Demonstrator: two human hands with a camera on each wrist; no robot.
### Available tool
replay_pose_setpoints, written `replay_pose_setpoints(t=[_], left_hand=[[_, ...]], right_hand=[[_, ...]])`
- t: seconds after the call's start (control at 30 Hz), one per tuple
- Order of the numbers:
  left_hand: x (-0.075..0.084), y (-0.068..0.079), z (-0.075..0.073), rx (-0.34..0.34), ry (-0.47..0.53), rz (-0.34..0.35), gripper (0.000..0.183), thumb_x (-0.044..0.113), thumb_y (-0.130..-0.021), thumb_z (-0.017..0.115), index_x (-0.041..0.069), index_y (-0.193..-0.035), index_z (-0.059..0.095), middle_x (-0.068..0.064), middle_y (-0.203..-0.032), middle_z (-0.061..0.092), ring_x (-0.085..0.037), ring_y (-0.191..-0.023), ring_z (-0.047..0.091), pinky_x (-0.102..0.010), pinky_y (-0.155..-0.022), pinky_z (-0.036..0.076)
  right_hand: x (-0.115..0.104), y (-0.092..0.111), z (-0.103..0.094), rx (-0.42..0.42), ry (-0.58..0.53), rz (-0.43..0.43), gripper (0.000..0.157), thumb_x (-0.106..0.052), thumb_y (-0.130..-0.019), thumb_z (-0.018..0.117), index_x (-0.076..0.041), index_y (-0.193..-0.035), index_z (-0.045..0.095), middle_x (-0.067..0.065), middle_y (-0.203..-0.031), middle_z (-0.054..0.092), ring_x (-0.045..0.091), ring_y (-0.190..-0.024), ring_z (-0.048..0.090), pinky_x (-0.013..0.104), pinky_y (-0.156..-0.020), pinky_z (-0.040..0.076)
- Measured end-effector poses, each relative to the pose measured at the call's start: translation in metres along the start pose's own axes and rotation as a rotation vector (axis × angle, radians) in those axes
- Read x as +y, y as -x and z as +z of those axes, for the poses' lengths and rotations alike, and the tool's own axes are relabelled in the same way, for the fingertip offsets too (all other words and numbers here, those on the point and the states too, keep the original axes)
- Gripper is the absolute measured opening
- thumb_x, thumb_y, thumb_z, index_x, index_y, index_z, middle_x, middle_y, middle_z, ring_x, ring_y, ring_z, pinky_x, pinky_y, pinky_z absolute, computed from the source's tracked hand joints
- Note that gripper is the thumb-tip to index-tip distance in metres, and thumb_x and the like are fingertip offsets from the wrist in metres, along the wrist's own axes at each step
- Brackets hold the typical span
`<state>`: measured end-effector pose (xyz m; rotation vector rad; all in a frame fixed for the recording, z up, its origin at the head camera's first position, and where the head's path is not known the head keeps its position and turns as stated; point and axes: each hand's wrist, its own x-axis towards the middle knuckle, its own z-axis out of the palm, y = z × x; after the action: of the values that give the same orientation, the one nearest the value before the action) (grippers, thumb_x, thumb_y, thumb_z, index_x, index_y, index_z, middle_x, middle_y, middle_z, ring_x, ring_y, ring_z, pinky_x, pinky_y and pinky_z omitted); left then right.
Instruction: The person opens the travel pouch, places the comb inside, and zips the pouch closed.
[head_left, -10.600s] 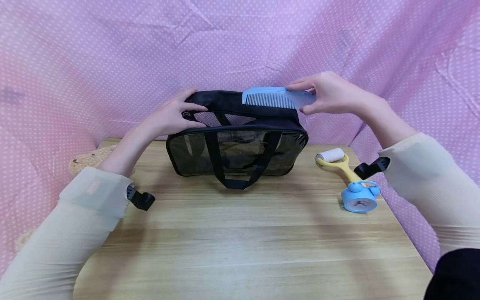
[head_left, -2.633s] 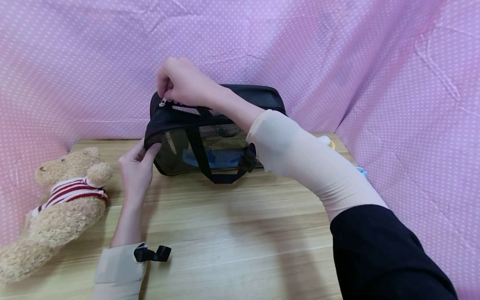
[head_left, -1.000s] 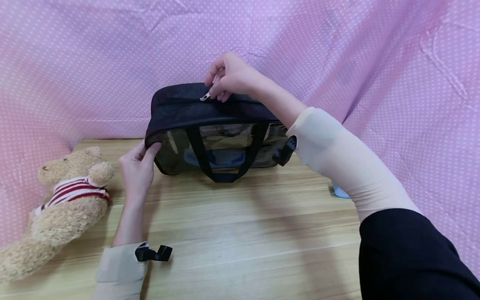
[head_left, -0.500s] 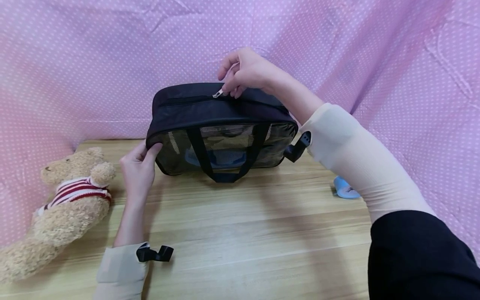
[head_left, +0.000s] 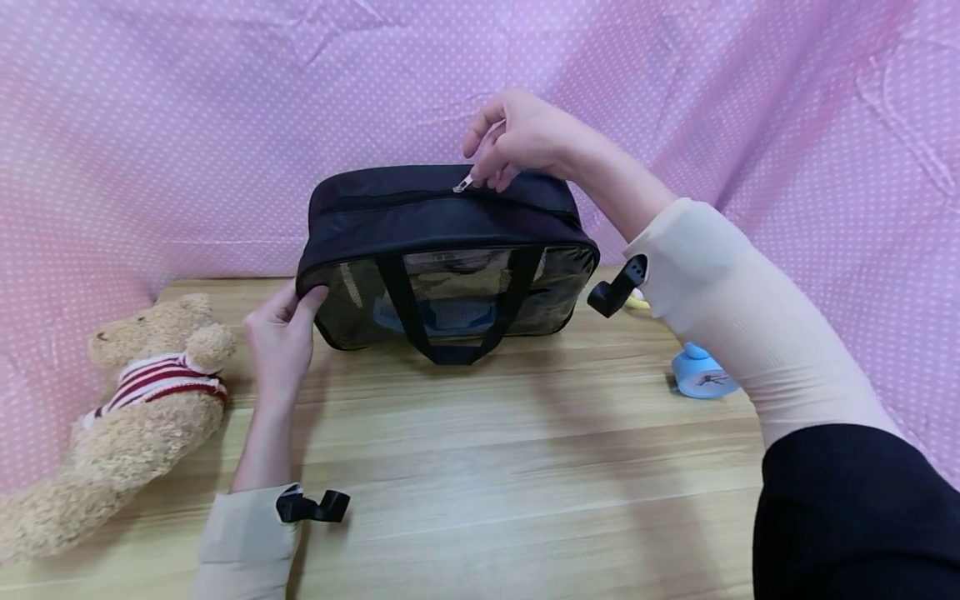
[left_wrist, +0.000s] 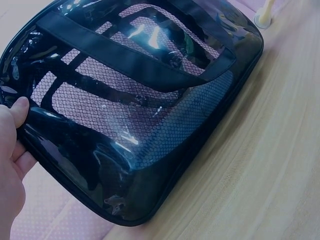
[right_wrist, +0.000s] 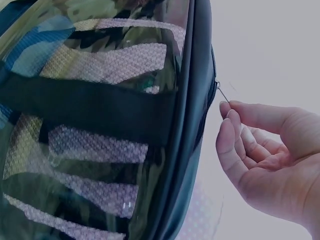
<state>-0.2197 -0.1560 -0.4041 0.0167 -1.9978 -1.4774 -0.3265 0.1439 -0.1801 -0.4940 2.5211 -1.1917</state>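
A black bag (head_left: 442,225) with a clear front panel stands upright at the back of the table. Its strap handle (head_left: 453,354) hangs down the front, and a blue comb (head_left: 390,315) shows through the panel. My left hand (head_left: 281,342) pinches the bag's left side edge between thumb and fingers. Above the bag's top, my right hand (head_left: 517,142) pinches the metal zipper pull (head_left: 462,184), which sits right of the middle of the zipper. In the right wrist view, thumb and index fingertip meet on that thin zipper pull (right_wrist: 224,93).
On the left lies a teddy bear (head_left: 150,408) in a striped shirt. A blue alarm clock (head_left: 703,372) stands at right, partly behind the right sleeve. Part of a yellow-handled roller (head_left: 637,302) shows behind the right wrist camera. A pink dotted cloth (head_left: 225,108) hangs behind the table.
The comb went from my right hand into the bag. My right hand has since drawn the zipper pull from the left end rightward, closing the top behind it. My left hand keeps its grip.
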Motion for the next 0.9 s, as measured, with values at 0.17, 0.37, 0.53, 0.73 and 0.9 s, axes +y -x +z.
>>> replay_pose_setpoints(t=[0.17, 0.37, 0.53, 0.73, 0.9], left_hand=[[-0.001, -0.001, -0.001, 0.003, 0.006, 0.009, 0.02, 0.022, -0.093, 0.077, 0.005, -0.103, 0.082, 0.039, -0.072, 0.064, 0.012, -0.065, 0.056, -0.012, -0.065, 0.044], [-0.002, -0.001, -0.001, 0.003, 0.016, 0.006, 0.021, 0.022, -0.093, 0.077, 0.005, -0.104, 0.082, 0.039, -0.077, 0.066, 0.013, -0.069, 0.06, -0.011, -0.069, 0.047], [-0.002, 0.0, -0.001, -0.009, 0.03, -0.007, 0.02, 0.021, -0.093, 0.077, 0.006, -0.105, 0.082, 0.037, -0.078, 0.066, 0.012, -0.071, 0.062, -0.011, -0.07, 0.048], [-0.003, -0.001, -0.001, -0.006, 0.052, 0.002, 0.021, 0.021, -0.093, 0.077, 0.004, -0.106, 0.082, 0.034, -0.082, 0.069, 0.012, -0.073, 0.062, -0.012, -0.071, 0.049], [-0.003, -0.002, -0.001, -0.003, 0.053, 0.002, 0.022, 0.02, -0.093, 0.077, 0.003, -0.107, 0.081, 0.035, -0.082, 0.069, 0.013, -0.074, 0.063, -0.011, -0.071, 0.049]], right_hand=[[0.007, 0.004, -0.008, 0.007, -0.006, 0.021, 0.024, 0.002, -0.088, 0.074, -0.001, -0.109, 0.063, 0.0, -0.078, 0.077, 0.015, -0.072, 0.07, 0.026, -0.07, 0.062], [0.019, 0.008, -0.019, 0.012, -0.009, 0.026, 0.027, 0.001, -0.089, 0.073, 0.002, -0.112, 0.061, -0.001, -0.076, 0.076, 0.014, -0.07, 0.07, 0.026, -0.069, 0.062], [0.03, 0.014, -0.029, 0.023, -0.067, 0.074, 0.028, 0.005, -0.09, 0.07, 0.004, -0.115, 0.059, 0.0, -0.075, 0.076, 0.014, -0.068, 0.07, 0.025, -0.068, 0.061], [0.039, 0.018, -0.035, 0.014, -0.133, 0.102, 0.032, 0.007, -0.089, 0.072, 0.006, -0.118, 0.058, 0.003, -0.078, 0.076, 0.014, -0.066, 0.067, 0.026, -0.066, 0.06], [0.046, 0.022, -0.041, 0.023, -0.14, 0.116, 0.032, 0.006, -0.088, 0.073, 0.004, -0.117, 0.06, 0.004, -0.079, 0.075, 0.015, -0.066, 0.067, 0.026, -0.067, 0.06]])
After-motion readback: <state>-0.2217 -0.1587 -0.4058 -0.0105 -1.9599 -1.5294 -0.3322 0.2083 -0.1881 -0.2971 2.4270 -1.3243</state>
